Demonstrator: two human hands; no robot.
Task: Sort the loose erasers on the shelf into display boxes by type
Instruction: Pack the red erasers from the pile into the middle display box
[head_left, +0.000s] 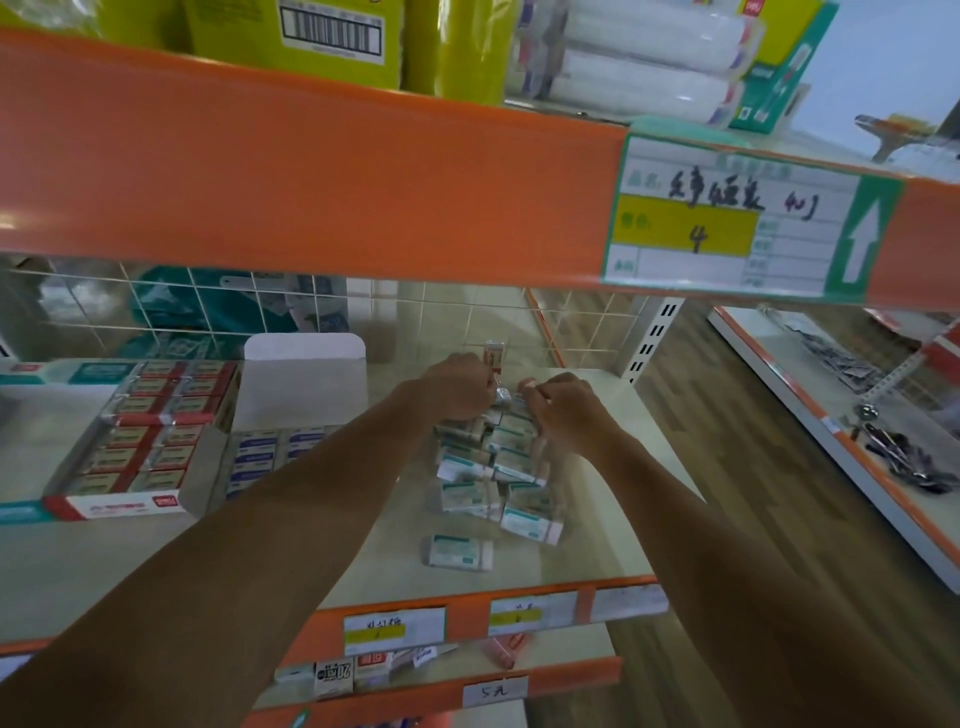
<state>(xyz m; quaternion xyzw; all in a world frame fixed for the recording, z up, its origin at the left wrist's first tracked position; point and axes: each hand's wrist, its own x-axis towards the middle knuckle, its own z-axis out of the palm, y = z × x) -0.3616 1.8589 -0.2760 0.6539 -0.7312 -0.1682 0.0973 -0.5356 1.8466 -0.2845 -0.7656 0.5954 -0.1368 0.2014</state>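
Bare forearms (311, 493) reach in over the shelf (613, 519). Fingers of the left hand (460, 384) curl round a red-and-white eraser (493, 353) that stands above the knuckles. The right hand (566, 410) has bent fingers; whether they grasp anything cannot be told. Beneath both lies a pile of teal erasers (493, 467), with one stray eraser (460, 552) nearer the edge. Left of the pile sit a blue-labelled display box (275, 447) and a red-labelled display box (150, 436).

Two bare forearms (311, 493), left grip (460, 387), right grip (563, 410)
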